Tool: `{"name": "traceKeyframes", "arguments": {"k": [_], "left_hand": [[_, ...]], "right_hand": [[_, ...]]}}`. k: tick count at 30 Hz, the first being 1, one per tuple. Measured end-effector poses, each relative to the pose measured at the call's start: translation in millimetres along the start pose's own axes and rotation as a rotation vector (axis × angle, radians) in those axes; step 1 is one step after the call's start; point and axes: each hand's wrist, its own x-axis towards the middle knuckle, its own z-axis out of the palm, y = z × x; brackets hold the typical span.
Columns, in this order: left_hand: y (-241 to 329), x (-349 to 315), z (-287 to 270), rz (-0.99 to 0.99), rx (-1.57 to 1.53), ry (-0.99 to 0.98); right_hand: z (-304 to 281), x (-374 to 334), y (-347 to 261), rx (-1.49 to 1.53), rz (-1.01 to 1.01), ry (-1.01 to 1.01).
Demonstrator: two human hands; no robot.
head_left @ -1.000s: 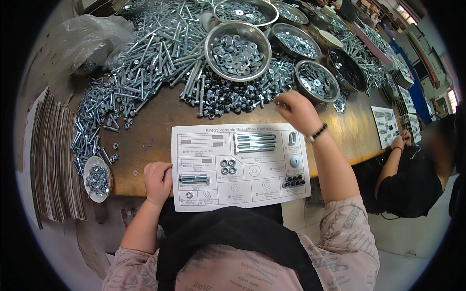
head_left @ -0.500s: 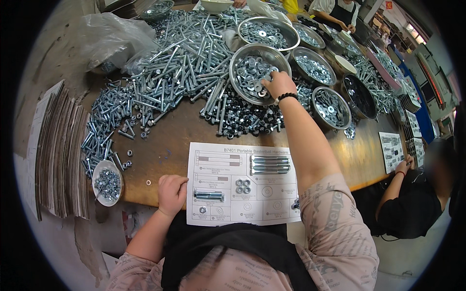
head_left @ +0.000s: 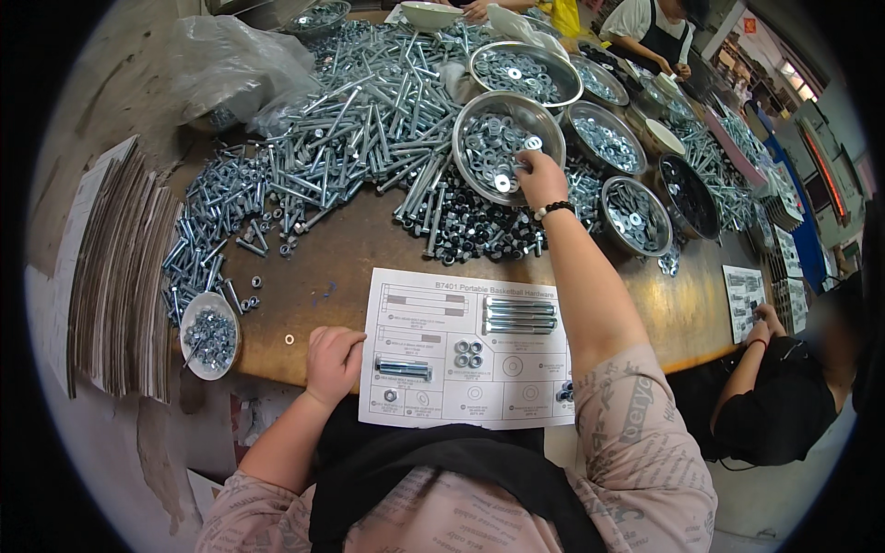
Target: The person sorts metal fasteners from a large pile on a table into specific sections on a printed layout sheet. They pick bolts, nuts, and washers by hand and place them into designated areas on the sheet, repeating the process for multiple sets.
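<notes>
My right hand (head_left: 541, 177) reaches into a steel bowl (head_left: 461, 175) of flat washers. Its fingers are pinched, with a shiny washer (head_left: 533, 144) at the fingertips. Curled on the table edge, my left hand (head_left: 334, 362) lies against the left side of a printed parts sheet (head_left: 433, 355); its palm and anything in it are hidden. The sheet carries several long bolts (head_left: 519, 316), a group of nuts (head_left: 468, 354), shorter bolts (head_left: 403, 370) and a single nut (head_left: 391, 395). Small parts (head_left: 564, 392) at its right edge are partly covered by my right arm.
Beyond the sheet lies a big heap of bolts (head_left: 369, 120), with black-ringed nuts (head_left: 470, 226) in front. More washer bowls (head_left: 636, 217) stand right. A white bowl of nuts (head_left: 209, 336) and stacked cardboard (head_left: 120, 276) are left. Co-workers (head_left: 784, 387) sit right and far.
My right hand shifts slightly within the washer bowl, and a bright washer now shows at its fingertips. The whole view has moved a little. My left hand stays beside the sheet.
</notes>
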Motion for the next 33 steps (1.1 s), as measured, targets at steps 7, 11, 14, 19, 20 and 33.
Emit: {"name": "traceKeyframes", "arguments": {"k": [7, 11, 14, 19, 20, 33], "left_hand": [[1, -1, 0, 0.008, 0.010, 0.003], [1, -1, 0, 0.016, 0.014, 0.004], [0, 0, 1, 0.017, 0.012, -0.009], [-3, -4, -2, 0.001, 0.016, -0.003], [-1, -3, -2, -0.013, 0.008, -0.013], [109, 116, -13, 0.403, -0.580, -0.129]], "right_hand": [[-3, 0, 14, 0.641, 0.294, 0.001], [-8, -4, 11, 0.325, 0.190, -0.025], [-21, -11, -6, 0.650, 0.207, -0.101], [-43, -47, -59, 1.513, 0.296, -0.269], [-45, -58, -63, 1.637, 0.279, -0.335], [-55, -188, -121, 2.154, 0.305, -0.725]]}}
